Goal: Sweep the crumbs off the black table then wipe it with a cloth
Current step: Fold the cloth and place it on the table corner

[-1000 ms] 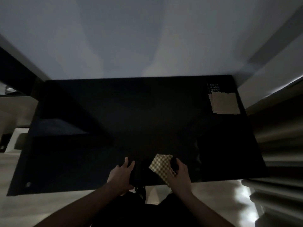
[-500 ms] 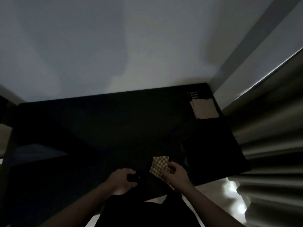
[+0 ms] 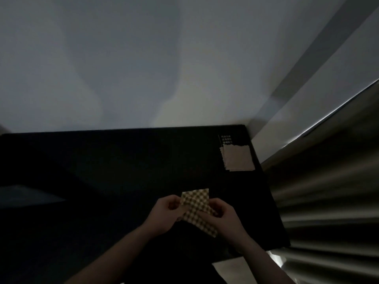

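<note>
We can make out only one patch of print: a few short rows of pale marks on a dark card (image 3: 226, 139) at the far right corner of the table (image 3: 123, 160), partly covered by a tan sheet (image 3: 239, 158). The rows are too small and blurred for us to read any letter or number. The checked cloth (image 3: 196, 210) bears a pattern only, and we find no lettering on it.
</note>
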A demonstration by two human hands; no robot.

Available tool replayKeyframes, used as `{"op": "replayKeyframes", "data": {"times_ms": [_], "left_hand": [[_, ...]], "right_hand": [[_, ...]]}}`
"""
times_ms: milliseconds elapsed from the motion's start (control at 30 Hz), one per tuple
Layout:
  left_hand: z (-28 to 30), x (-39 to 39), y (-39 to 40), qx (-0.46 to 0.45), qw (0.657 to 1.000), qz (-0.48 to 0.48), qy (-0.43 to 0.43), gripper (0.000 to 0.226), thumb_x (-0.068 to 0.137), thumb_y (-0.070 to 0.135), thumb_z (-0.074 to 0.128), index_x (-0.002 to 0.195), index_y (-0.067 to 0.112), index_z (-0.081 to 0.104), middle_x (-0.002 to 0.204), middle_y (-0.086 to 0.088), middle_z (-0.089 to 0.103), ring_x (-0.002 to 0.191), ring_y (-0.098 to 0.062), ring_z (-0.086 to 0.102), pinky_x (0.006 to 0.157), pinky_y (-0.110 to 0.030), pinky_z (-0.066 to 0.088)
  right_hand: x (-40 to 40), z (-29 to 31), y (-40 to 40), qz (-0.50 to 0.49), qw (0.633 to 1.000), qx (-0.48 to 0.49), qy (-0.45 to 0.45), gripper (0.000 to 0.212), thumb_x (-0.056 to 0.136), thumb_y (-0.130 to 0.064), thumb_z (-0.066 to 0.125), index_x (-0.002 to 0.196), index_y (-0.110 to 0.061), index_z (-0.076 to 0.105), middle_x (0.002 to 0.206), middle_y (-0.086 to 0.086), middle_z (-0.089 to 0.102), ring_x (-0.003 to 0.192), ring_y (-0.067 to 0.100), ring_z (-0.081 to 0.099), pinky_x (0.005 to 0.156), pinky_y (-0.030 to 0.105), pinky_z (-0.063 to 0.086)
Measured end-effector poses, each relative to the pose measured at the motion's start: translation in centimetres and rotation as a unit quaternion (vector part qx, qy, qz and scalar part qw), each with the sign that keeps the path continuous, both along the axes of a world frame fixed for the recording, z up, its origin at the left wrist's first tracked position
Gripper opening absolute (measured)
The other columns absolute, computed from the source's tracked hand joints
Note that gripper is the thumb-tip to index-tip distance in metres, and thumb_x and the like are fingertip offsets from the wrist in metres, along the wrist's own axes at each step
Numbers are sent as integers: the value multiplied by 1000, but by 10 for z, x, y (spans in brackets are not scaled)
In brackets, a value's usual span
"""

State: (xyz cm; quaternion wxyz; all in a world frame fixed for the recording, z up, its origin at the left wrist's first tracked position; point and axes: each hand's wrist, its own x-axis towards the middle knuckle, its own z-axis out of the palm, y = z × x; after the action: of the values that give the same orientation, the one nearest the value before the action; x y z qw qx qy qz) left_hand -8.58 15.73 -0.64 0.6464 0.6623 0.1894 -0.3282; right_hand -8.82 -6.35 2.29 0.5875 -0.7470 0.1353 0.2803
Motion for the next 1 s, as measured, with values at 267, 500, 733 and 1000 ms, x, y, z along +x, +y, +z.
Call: {"op": "replayKeyframes", "data": {"times_ms": [267, 500, 733, 1000], "left_hand": [[2, 61, -109, 65, 994, 69, -61, 5, 94, 32, 70, 98, 31, 73, 95, 5, 78, 87, -11, 74, 75, -30, 63], [-18, 134, -181, 106, 991, 75, -40, 10, 92, 35, 68, 101, 32, 72, 100, 7, 76, 95, -13, 74, 84, -39, 64], [-48, 205, -214, 204, 979, 19, -20, 8, 90, 37, 67, 95, 32, 66, 99, 7, 73, 90, -15, 72, 83, -38, 64], [-59, 306, -225, 287, 956, -21, -63, 22, 94, 32, 62, 109, 17, 68, 102, -2, 70, 96, -22, 69, 78, -30, 55]], "right_hand": [[74, -14, -103, -63, 996, -22, -52, 18, 85, -7, 81, 100, -15, 75, 90, -5, 78, 85, 1, 73, 67, 16, 56], [151, -49, -167, -70, 995, -50, -55, 13, 86, -9, 80, 96, -14, 74, 95, 3, 77, 92, 18, 73, 80, 30, 60], [229, -83, -198, -42, 994, -83, -54, 17, 86, -13, 81, 102, -11, 75, 95, -1, 75, 92, 15, 71, 72, 18, 54], [346, -95, -201, -11, 985, -136, -103, 18, 85, -21, 82, 100, -22, 73, 96, -3, 72, 92, 15, 69, 75, 19, 51]]}}
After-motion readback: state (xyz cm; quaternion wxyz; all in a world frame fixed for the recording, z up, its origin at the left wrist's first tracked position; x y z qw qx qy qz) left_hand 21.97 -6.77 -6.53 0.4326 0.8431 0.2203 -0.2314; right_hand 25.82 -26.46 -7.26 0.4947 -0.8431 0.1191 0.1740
